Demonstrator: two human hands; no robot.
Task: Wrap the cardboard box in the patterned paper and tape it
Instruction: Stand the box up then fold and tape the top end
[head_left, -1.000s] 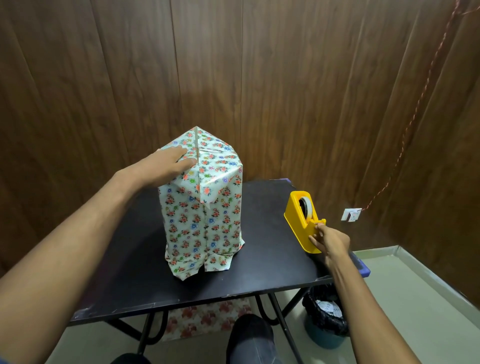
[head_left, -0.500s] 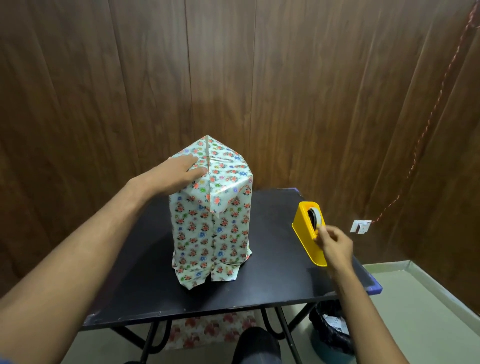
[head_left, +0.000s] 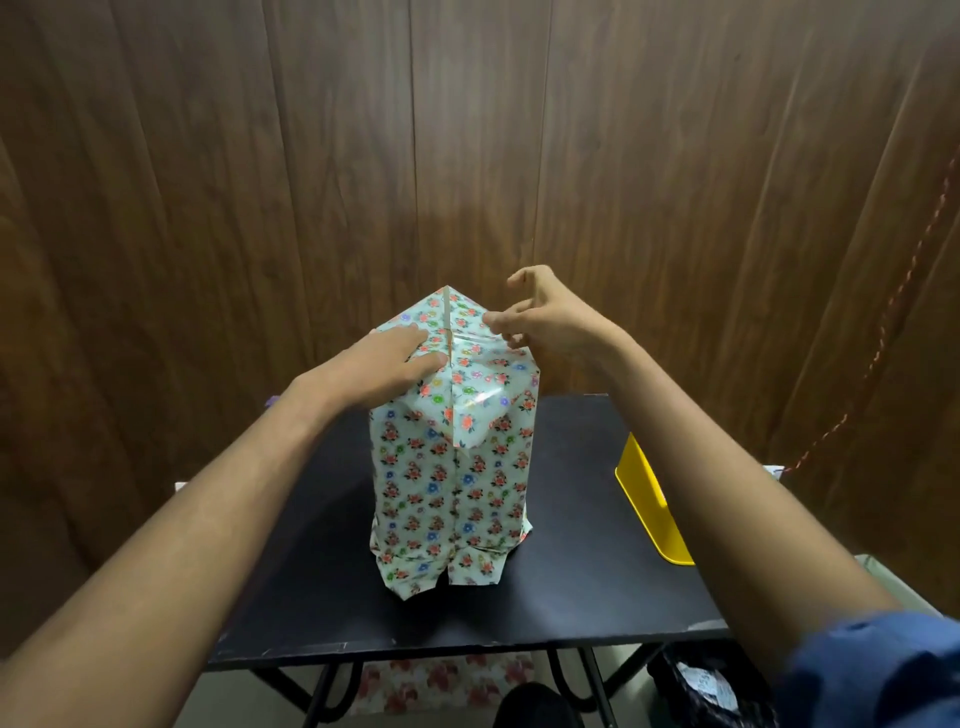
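Box (head_left: 452, 467) stands upright mid-desk (head_left: 571, 597), wrapped in paper. L hand (head_left: 384, 364) lies flat w/ straight fingers, pressing the top fold. R hand (head_left: 540, 317) pinches a clear tape strip (head_left: 478, 340) over the seam (barely visible). Risk: tape wrinkles or sticks to itself, or the flap springs up if L lets go early.

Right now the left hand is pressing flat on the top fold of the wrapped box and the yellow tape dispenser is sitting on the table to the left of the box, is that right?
Not quite. The yellow tape dispenser sits on the table to the right of the wrapped box, not the left; the head view shows it. The left hand does press flat on the top fold.
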